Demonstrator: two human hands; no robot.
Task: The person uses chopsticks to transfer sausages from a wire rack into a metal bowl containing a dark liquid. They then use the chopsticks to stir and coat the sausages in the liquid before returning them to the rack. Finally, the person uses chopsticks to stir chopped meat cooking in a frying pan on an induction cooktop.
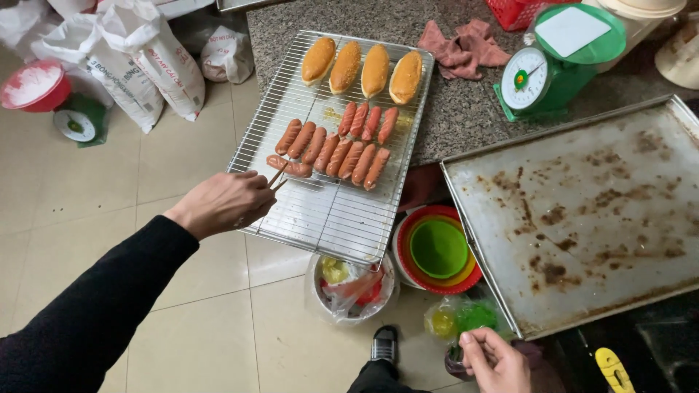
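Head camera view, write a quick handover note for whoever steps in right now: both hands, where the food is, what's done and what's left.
Left hand: gripping chopsticks, tips at the nearest sausage on the wire rack.
Right hand: low near the floor, fingers curled; what it holds cannot be told.
On the rack: four crumbed buns at the far end, sausages in two rows mid-rack; the near part is bare.
The greasy baking tray beside it holds no food.
Done: the buns and most sausages lie lined up.
Left: the sausage at the chopsticks lies crosswise.
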